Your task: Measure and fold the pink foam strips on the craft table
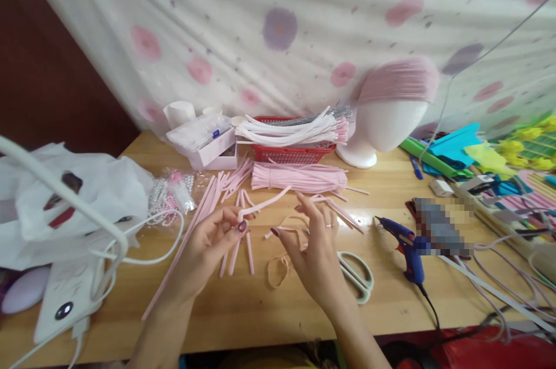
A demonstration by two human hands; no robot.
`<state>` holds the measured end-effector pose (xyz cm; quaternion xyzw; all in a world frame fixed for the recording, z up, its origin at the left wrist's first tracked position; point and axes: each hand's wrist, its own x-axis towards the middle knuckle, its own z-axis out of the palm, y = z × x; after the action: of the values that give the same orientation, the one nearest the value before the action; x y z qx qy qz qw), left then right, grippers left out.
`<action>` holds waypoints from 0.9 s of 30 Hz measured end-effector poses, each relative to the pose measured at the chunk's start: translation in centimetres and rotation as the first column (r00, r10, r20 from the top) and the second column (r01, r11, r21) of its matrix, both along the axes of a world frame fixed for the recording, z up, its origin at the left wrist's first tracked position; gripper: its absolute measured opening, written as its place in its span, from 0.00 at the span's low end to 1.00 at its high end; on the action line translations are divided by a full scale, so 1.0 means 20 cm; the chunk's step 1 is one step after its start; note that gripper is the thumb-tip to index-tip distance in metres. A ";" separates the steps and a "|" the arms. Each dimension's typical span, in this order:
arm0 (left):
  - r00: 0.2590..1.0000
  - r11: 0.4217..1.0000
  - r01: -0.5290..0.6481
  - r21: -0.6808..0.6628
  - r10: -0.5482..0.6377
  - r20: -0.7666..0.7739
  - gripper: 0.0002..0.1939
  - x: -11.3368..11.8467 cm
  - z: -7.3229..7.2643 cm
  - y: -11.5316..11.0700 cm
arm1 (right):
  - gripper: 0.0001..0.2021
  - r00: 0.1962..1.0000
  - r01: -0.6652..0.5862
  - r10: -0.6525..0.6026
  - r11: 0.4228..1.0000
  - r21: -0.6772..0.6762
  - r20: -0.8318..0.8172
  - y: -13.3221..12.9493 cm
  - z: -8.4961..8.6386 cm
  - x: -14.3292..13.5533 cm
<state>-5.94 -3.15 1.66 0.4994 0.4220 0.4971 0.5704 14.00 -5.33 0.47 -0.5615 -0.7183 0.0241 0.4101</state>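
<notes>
Between the thumb and fingers of my left hand (217, 236) a pale pink pipe cleaner (269, 200) is pinched, bent near the fingertips, its long end slanting up to the right. My right hand (310, 236) hovers to the right of that end, thumb and fingers apart, with nothing held. Under and beside the hands lie loose pink pipe cleaners (235, 250) and a thin tan ribbon (278, 272). Scissors with pale green handles (357, 276) rest by my right hand, their blades partly hidden by it. Behind the hands sits a tied bundle of pink pipe cleaners (299, 176).
A red basket (291, 153) of white pipe cleaners and a white foam head (386, 125) stand at the back. To the right lies a blue glue gun (403, 241) with its cord. At left are a plastic bag (82, 189), a lamp base (65, 293) and packed beads (171, 195).
</notes>
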 end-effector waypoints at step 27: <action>0.754 0.950 -0.155 -0.272 0.292 0.589 0.18 0.12 0.01 -0.04 | 0.12 0.781 -0.620 0.370 0.557 -0.552 -0.504 -0.11 -0.03 -0.26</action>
<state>-3.62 -3.89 1.96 0.1911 0.3162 0.6520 0.6621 8.79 -7.48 -0.22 -0.4304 -0.7051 0.5006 0.2587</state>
